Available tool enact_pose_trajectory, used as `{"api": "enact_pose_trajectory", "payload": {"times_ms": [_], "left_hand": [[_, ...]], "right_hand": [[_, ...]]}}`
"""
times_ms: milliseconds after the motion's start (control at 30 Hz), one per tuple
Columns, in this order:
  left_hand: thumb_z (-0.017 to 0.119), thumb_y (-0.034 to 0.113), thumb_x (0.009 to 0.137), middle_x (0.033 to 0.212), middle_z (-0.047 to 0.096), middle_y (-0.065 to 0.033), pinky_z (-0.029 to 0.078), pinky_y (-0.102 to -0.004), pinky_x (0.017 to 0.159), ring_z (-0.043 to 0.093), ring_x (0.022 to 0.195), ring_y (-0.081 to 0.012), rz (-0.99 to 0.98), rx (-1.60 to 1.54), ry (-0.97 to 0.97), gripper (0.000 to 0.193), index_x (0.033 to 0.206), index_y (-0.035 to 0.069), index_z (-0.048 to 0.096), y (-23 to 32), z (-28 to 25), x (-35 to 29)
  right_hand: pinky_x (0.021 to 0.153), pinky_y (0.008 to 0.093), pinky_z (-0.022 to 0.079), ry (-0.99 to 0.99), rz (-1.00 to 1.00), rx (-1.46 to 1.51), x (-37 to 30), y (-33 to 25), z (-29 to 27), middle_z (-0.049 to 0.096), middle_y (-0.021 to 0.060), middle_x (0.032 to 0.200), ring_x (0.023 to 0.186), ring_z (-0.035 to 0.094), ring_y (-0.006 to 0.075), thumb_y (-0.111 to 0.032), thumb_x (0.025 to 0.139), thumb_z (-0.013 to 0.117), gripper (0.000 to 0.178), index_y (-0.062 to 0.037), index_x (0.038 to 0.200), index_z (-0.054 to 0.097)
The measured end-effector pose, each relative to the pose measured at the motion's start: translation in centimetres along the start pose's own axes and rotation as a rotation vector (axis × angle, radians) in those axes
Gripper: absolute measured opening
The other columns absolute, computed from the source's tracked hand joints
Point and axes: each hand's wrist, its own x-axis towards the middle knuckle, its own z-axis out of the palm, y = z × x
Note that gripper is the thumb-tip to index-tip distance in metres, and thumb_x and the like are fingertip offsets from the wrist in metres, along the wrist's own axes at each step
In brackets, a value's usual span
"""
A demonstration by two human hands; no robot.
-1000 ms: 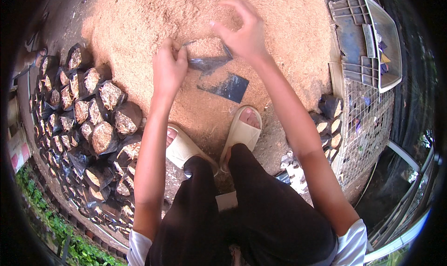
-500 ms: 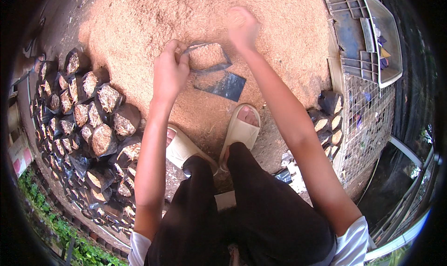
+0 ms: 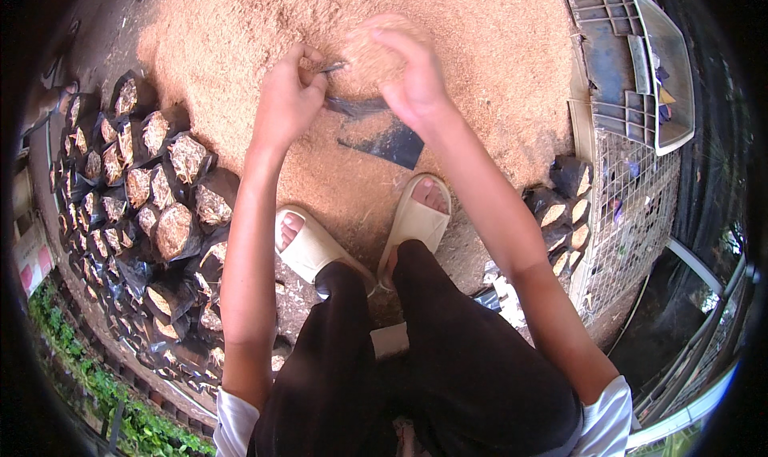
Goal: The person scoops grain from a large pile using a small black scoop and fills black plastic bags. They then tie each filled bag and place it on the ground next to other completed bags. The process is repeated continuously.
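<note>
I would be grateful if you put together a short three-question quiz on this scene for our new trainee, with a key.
1. Multiple choice: Which hand pinches the edge of the open black bag? A) Right. B) Left. C) Neither.
2. True or false: The right hand rests on a sandal.
3. Fill in the blank: The larger group of filled bags is on the person's ___ side.

Key:
1. B: the left hand has the edge.
2. False: the right hand is up by the open black bag, over the sawdust.
3. Left.
</note>
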Motion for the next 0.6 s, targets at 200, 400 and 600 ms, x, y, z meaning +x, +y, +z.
{"api": "enact_pose_trajectory", "payload": {"times_ms": [200, 400, 600], "left_hand": [[0.065, 0.002, 0.094, 0.074, 0.067, -0.0087, 0.049, -0.0324, 0.058, 0.063, 0.063, -0.0129, 0.032, 0.105, 0.032, 0.023, 0.118, 0.003, 0.061, 0.3, -0.7, -0.1], [0.072, 0.004, 0.084, 0.08, 0.07, -0.014, 0.054, -0.0403, 0.07, 0.07, 0.076, -0.0224, -0.014, 0.147, -0.021, 0.032, 0.115, 0.002, 0.062, 1.0, -1.0, -0.6], [0.069, -0.002, 0.085, 0.079, 0.067, -0.0079, 0.049, -0.0319, 0.061, 0.063, 0.068, -0.0146, 0.009, 0.127, 0.061, 0.033, 0.115, 0.002, 0.058, 0.1, -1.2, -0.8]], "right_hand": [[0.082, 0.0342, 0.056, -0.146, -0.127, -0.703, -0.7, 0.9, 1.5, 0.076, 0.0103, 0.096, 0.09, 0.071, 0.018, -0.009, 0.09, 0.063, 0.021, -0.0033, 0.104, 0.077], [0.1, 0.0378, 0.053, -0.336, -0.151, -0.744, -0.2, 0.6, 1.3, 0.075, 0.0142, 0.116, 0.111, 0.069, 0.0249, 0.0, 0.091, 0.056, 0.028, -0.0007, 0.11, 0.075], [0.106, 0.0409, 0.052, -0.14, -0.485, -1.063, -1.7, -0.9, 0.5, 0.075, 0.0102, 0.116, 0.12, 0.068, 0.026, -0.006, 0.096, 0.057, 0.022, -0.0033, 0.108, 0.075]]}}
